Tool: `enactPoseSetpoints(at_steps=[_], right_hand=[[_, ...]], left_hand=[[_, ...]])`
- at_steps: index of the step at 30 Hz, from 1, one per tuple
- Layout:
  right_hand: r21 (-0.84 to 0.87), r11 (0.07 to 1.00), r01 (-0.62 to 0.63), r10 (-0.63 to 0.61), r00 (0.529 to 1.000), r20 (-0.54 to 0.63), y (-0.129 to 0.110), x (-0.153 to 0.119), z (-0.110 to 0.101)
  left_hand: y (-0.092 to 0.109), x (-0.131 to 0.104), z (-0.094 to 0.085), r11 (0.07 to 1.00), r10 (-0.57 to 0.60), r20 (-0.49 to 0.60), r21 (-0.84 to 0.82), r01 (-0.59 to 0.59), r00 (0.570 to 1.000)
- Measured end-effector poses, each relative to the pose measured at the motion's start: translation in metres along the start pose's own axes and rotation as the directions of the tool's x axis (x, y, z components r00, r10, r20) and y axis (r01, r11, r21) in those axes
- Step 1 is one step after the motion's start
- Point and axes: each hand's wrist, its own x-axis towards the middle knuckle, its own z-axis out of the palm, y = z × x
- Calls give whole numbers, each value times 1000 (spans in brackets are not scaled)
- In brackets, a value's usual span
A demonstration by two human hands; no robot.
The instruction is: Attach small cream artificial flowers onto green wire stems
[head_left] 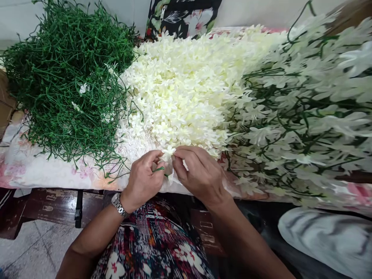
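Observation:
My left hand (146,177), with a metal watch at the wrist, is closed on a green stem (159,169) whose short end pokes out past the thumb. Against it, my right hand (197,170) pinches the edge of a small white flower (168,152) between thumb and forefinger. The flower sits between the fingertips of both hands. Right behind the hands lies a large heap of cream-white blossoms (186,89). Thin white stamens (135,143) are piled just beyond my left hand.
Green plastic stems (69,77) form a tangled heap at the left. White flowers on stems (290,116) fill the right side. A black floral bag (186,17) stands at the back. The pink-patterned cloth (58,166) shows along the front edge.

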Motion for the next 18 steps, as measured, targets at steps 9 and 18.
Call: enactPoseSetpoints(at_steps=[9, 18], right_hand=[[173, 984, -50, 70, 991, -112, -4, -9, -3], [-160, 987, -21, 53, 979, 199, 11, -13, -5]], left_hand=[[-2, -6, -3, 997, 25, -106, -74, -33, 994], [-4, -15, -14, 953, 291, -183, -27, -301, 939]])
